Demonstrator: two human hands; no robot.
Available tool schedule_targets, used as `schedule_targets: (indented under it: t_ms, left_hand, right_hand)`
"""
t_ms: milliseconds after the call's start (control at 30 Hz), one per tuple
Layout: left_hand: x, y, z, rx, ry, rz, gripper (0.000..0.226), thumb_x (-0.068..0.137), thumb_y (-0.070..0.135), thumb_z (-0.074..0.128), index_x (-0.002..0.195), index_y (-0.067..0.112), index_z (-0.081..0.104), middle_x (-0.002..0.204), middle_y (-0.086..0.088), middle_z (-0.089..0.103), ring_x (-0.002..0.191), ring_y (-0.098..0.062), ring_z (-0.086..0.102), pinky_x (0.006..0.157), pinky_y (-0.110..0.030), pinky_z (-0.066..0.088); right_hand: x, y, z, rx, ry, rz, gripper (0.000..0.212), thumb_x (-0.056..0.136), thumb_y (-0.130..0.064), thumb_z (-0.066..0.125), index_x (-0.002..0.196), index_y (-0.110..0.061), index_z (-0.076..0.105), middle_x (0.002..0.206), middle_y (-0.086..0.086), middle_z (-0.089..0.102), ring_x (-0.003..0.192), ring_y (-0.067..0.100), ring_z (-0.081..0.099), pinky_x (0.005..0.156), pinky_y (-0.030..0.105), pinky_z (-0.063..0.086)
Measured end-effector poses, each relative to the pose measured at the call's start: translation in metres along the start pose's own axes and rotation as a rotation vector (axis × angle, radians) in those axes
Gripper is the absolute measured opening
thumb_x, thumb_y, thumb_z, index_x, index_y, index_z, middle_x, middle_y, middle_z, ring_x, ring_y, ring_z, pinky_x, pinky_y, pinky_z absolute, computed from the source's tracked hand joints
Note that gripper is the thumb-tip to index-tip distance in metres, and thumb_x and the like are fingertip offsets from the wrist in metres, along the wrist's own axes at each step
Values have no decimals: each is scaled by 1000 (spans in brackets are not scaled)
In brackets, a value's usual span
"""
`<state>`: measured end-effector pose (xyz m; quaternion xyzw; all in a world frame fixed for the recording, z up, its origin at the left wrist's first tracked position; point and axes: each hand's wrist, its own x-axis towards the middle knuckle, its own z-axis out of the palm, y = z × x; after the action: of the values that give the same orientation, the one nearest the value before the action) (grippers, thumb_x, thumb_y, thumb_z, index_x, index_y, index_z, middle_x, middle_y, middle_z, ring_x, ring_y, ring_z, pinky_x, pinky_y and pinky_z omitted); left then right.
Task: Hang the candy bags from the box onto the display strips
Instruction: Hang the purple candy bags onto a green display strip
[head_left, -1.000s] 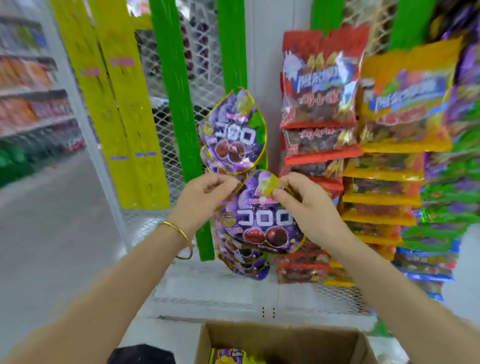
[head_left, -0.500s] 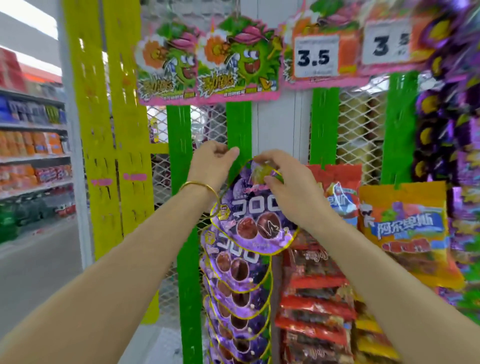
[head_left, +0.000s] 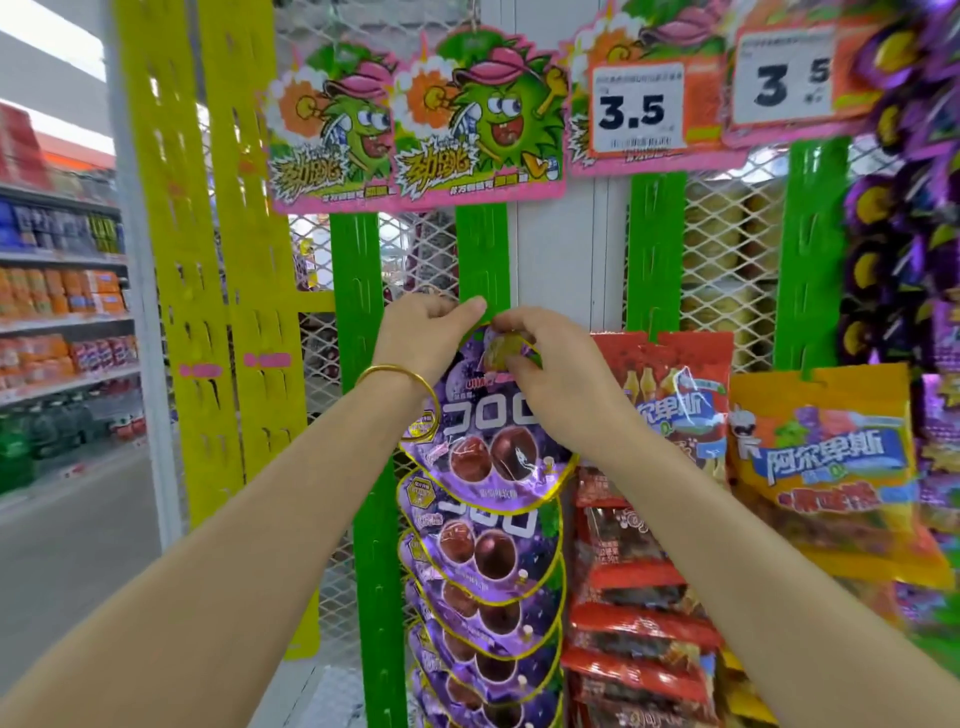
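Head | fingers (head_left: 506, 338) hide purple bag (head_left: 488, 447) top | strip (head_left: 482, 254)

Price card (head_left: 638, 108) up above the fingers is showing "3.5", and the card (head_left: 784, 78) right of it is showing a "3" and a small "5". Purple candy bag (head_left: 488, 441) just under the fingertips is reading "コロロ". Yellow bag (head_left: 826, 467) off right is reading "阿尔卑斯".

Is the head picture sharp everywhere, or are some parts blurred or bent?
Head view: sharp at the centre, on both hands and the purple candy bag; soft and smeared toward the right edge; the yellow strips bow from wide-angle distortion; bright, even shop light, mild glare on foil.
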<state>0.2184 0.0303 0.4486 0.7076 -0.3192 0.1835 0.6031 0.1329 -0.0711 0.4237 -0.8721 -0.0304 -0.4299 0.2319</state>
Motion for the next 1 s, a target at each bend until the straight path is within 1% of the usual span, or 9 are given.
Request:
schedule_targets:
  t_ms: [167, 333, 433, 567, 667, 733, 767, 833, 1000]
  left_hand:
    - [-3, 3, 0, -4, 18, -19, 40, 85, 31, 64, 86, -8, 66, 59, -3, 46, 52, -11, 37, 47, -16, 32]
    - [-6, 6, -1, -18, 2, -53, 37, 85, 29, 65, 56, 11, 49, 49, 2, 36, 45, -9, 31, 36, -11, 26]
    - [-6, 7, -1, -21, 6, -60, 41, 85, 29, 65, 52, 15, 46, 49, 3, 38, 44, -8, 32, 35, -9, 26]
    - [-8, 7, -1, -37, 0, -79, 38, 86, 32, 63, 57, 12, 50, 51, 2, 41, 43, -7, 37, 43, -13, 33]
    - [-13, -1, -2, -75, -24, -94, 33, 88, 31, 62, 63, 11, 52, 56, -3, 45, 52, -16, 42, 56, -24, 42]
    - [-23, -8, -4, -41, -36, -62, 18, 88, 25, 61, 75, 13, 58, 63, -1, 53, 60, -15, 50, 68, -30, 49]
    - [-29, -11, -4, -21, -36, -37, 9, 88, 22, 61, 87, 14, 59, 71, 1, 58, 67, -12, 55, 73, -28, 50]
    - [-45, -17, -7, 15, -3, 33, 19, 85, 13, 62, 102, 16, 55, 86, 7, 60, 79, -3, 57, 77, -16, 48]
    - [-123, -38, -11, 55, 130, 219, 32, 81, 5, 62, 97, 32, 53, 96, 15, 59, 83, -1, 56, 72, -13, 44]
  right_hand:
    - [-5, -2, -1, 5, 57, 20, 35, 94, -5, 46, 128, -12, 51, 129, 5, 54, 121, 17, 46, 98, 23, 33]
    - [-3, -5, -2, -26, 19, 37, 37, 93, -4, 45, 129, -11, 50, 131, 5, 53, 123, 18, 46, 103, 28, 35]
    - [-7, -4, -2, -21, 7, 57, 37, 92, -4, 46, 128, -12, 52, 129, 5, 54, 122, 19, 47, 104, 31, 36]
    - [-9, -4, -1, -10, -7, 74, 37, 93, -5, 46, 129, -12, 50, 131, 5, 53, 122, 19, 46, 104, 31, 36]
    - [-20, -1, 4, -41, -47, 67, 37, 94, -7, 46, 130, -13, 49, 130, 6, 53, 121, 20, 47, 101, 31, 37]
    - [-27, 2, 7, -67, -71, 65, 38, 93, -6, 47, 131, -13, 46, 130, 7, 51, 120, 21, 46, 99, 30, 36]
    - [-30, 3, 6, -74, -72, 65, 39, 92, -5, 48, 131, -13, 45, 131, 8, 49, 120, 22, 46, 98, 29, 35]
    - [-34, 0, 4, -94, -27, 54, 42, 90, 0, 48, 131, -11, 44, 131, 9, 44, 118, 24, 46, 96, 28, 34]
    - [-85, -9, -6, -30, 212, -73, 44, 81, 11, 47, 119, -8, 54, 116, 6, 49, 104, 18, 51, 88, 27, 41]
